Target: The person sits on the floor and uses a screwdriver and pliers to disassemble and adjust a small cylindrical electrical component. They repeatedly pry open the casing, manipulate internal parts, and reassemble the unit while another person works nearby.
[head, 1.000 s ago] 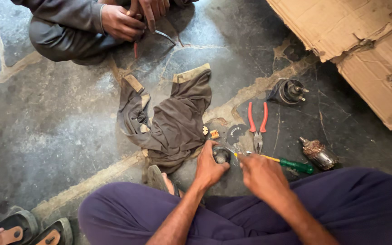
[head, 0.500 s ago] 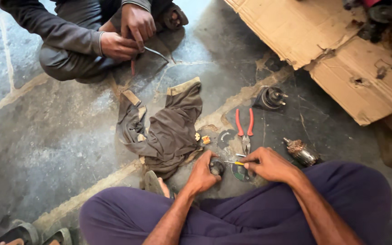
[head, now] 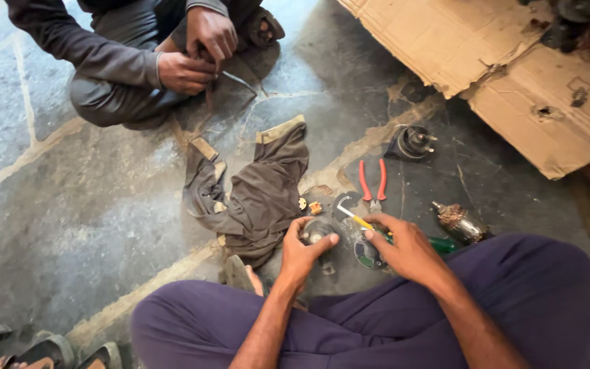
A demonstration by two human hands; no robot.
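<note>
Lower centre: a round metal part is gripped by the left hand; a screwdriver is pinched by right hand fingers.

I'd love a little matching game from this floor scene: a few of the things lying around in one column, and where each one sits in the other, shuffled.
Things:
1. pliers with red handles
2. brown cloth
3. torn cardboard
4. small round metal part

Places:
A. top right of the view, flat on the floor
B. in the left hand
C. on the floor just beyond the right hand
D. crumpled on the floor left of the pliers

Pairs: 1-C, 2-D, 3-A, 4-B
</note>
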